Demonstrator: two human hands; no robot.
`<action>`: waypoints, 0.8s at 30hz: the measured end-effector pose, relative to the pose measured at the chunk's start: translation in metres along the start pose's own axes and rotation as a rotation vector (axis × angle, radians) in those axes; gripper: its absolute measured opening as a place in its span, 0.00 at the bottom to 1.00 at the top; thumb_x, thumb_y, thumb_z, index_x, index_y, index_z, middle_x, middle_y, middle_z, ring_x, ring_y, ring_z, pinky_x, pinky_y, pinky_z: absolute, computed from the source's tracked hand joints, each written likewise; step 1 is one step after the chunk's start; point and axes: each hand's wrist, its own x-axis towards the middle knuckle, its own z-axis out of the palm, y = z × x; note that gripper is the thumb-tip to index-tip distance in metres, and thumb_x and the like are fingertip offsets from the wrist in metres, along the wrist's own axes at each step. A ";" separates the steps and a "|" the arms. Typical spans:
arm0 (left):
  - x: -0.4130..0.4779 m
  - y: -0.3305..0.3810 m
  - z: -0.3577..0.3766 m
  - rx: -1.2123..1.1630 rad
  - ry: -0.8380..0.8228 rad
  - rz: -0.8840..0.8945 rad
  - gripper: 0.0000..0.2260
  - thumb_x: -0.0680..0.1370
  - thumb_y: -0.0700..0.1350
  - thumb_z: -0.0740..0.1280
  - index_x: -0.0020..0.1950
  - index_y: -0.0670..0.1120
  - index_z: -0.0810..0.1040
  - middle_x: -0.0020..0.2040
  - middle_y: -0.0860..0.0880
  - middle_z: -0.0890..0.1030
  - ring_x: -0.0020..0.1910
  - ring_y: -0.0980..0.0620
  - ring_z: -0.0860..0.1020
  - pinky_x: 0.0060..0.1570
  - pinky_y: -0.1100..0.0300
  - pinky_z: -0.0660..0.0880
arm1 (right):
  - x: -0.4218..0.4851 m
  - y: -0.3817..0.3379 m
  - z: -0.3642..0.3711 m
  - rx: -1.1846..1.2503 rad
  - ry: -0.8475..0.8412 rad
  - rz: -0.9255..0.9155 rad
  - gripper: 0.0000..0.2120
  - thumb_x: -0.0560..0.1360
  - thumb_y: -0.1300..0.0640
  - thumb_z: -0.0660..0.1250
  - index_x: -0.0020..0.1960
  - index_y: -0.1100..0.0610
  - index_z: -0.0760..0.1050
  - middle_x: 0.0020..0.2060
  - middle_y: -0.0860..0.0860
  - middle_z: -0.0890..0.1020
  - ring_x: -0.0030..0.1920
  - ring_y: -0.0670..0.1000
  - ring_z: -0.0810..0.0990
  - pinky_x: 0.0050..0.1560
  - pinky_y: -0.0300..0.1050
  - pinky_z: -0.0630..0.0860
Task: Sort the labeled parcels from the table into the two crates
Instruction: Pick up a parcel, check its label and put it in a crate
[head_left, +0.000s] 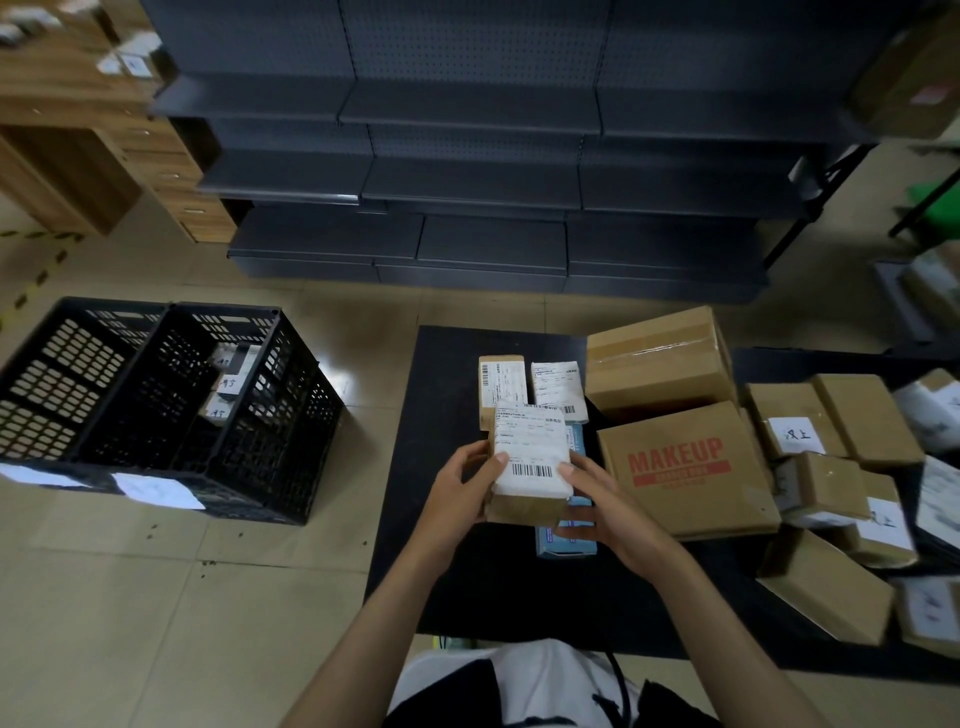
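At nine o'clock we see two black perforated plastic crates (156, 405) on the floor. Above the black counter (441, 519), our left hand (462, 493) and right hand (602, 504) grip a small brown cardboard parcel with a white barcode label (529, 457). At three o'clock lies a printed "MAKEUP" carton (680, 467).

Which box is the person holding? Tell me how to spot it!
Find the black table, then the big MAKEUP box on it. Just left of that, both hands hold a small brown parcel above the table. It alone is lifted, its white barcode label facing up.
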 end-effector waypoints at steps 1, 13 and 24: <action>0.001 -0.001 0.000 0.021 0.003 0.003 0.17 0.82 0.52 0.70 0.71 0.54 0.76 0.64 0.52 0.83 0.57 0.56 0.85 0.50 0.56 0.84 | 0.000 -0.001 0.000 -0.016 0.017 -0.009 0.27 0.78 0.44 0.71 0.75 0.42 0.69 0.60 0.49 0.85 0.57 0.55 0.86 0.60 0.59 0.83; 0.012 -0.010 0.006 0.214 0.070 0.134 0.28 0.80 0.50 0.73 0.79 0.58 0.68 0.73 0.55 0.75 0.67 0.53 0.78 0.61 0.53 0.82 | 0.003 -0.003 0.027 -0.512 0.261 -0.366 0.45 0.65 0.31 0.78 0.77 0.35 0.62 0.66 0.39 0.73 0.66 0.39 0.73 0.61 0.41 0.77; -0.002 -0.008 0.005 0.190 0.100 0.213 0.38 0.73 0.47 0.81 0.77 0.59 0.67 0.70 0.58 0.76 0.67 0.56 0.78 0.60 0.55 0.82 | -0.005 -0.006 0.031 -0.596 0.256 -0.459 0.49 0.68 0.38 0.80 0.81 0.38 0.57 0.70 0.39 0.71 0.69 0.35 0.70 0.58 0.28 0.71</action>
